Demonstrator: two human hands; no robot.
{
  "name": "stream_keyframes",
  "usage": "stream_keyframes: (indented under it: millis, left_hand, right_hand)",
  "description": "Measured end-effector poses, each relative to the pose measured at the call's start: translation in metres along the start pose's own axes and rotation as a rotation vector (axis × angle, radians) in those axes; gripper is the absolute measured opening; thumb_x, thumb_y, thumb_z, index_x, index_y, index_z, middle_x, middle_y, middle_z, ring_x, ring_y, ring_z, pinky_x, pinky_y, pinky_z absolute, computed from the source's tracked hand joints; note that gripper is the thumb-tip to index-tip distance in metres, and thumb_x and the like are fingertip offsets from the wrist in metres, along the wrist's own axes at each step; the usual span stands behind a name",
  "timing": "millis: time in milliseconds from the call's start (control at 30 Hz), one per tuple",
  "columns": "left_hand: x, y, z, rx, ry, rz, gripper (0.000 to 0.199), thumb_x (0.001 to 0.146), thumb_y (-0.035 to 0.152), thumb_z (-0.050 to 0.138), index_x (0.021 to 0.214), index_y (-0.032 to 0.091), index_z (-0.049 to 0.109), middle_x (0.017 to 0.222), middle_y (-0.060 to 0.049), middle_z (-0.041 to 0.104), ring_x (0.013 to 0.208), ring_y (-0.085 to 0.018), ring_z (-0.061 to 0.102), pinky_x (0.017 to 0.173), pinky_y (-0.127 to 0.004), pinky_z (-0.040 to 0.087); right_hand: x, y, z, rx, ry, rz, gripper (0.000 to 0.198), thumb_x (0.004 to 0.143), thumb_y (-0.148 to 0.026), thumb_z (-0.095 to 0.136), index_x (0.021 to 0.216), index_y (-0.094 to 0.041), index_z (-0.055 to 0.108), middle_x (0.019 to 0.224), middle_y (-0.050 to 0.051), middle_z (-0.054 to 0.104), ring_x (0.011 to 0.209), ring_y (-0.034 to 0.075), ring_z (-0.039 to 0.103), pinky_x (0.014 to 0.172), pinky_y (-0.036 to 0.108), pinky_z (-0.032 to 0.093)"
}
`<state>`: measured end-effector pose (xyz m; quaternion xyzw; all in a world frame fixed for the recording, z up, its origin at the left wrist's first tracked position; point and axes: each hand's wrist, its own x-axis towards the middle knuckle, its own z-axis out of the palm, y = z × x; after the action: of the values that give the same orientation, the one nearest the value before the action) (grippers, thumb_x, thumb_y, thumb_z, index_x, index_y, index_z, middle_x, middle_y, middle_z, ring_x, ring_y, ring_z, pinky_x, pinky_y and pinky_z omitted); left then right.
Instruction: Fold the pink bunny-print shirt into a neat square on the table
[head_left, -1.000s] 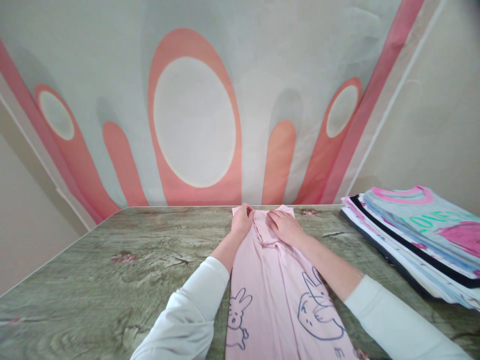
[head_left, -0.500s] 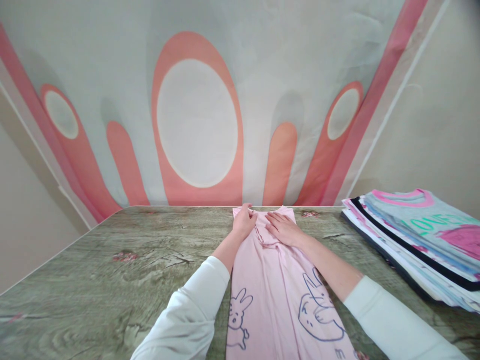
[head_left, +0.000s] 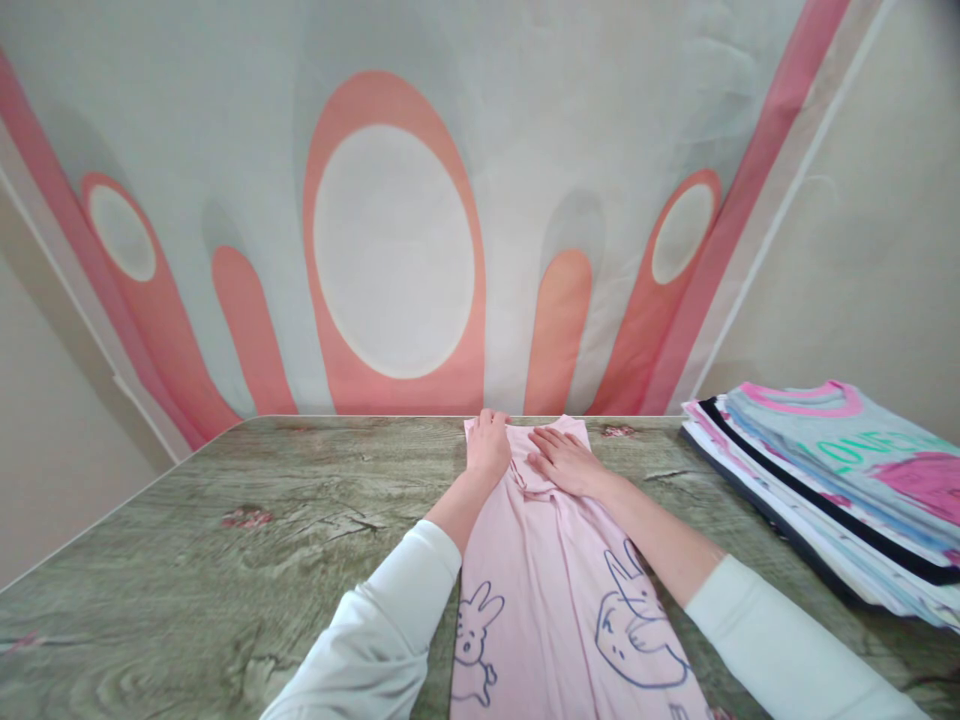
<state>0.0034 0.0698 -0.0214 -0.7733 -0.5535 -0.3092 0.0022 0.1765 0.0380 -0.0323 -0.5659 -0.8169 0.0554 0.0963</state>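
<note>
Hands barely moved: your left hand (head_left: 487, 447) and right hand (head_left: 561, 460) still press flat, gripping nothing, on the shirt (head_left: 547, 560)

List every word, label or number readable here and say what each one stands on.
"LOVE", in green, partly blurred and cut short: on the grey shirt topping the stack of folded clothes.
Dark marks at the lower edge of the pink shirt, near the rabbit drawings: cut off, unreadable.
No other text, on the table or on the wall hanging.
</note>
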Motion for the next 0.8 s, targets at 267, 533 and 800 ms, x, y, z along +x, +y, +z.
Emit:
stream_keyframes:
  millis: [267,533,800]
  left_hand:
    - [0.005,-0.013,-0.001,-0.127,-0.067,-0.024,0.025,0.084,0.011,0.044,0.102,0.018,0.06,0.104,-0.007,0.061,0.1,-0.018,0.054,0.09,-0.028,0.038]
    - [0.014,-0.021,0.004,-0.165,-0.125,-0.009,0.026,0.08,0.013,0.05,0.101,0.02,0.063,0.093,-0.004,0.067,0.085,-0.016,0.06,0.077,-0.025,0.044]
    - [0.023,-0.02,-0.002,-0.095,-0.149,0.022,0.023,0.076,0.009,0.05,0.082,0.022,0.067,0.089,-0.002,0.065,0.084,-0.017,0.058,0.074,-0.024,0.042]
  right_hand:
    - [-0.001,-0.001,-0.001,0.003,-0.004,0.002,0.062,0.09,-0.055,0.016,0.14,-0.021,0.03,0.148,0.005,0.024,0.135,0.02,0.017,0.108,0.037,0.011]
    - [-0.003,-0.003,-0.004,0.013,-0.002,0.003,0.059,0.091,-0.053,0.017,0.14,-0.022,0.029,0.147,0.004,0.025,0.135,0.02,0.017,0.107,0.038,0.012]
    - [0.0,0.003,0.002,0.018,0.07,0.06,0.06,0.091,-0.054,0.014,0.139,-0.021,0.031,0.147,0.004,0.026,0.135,0.022,0.016,0.107,0.041,0.014]
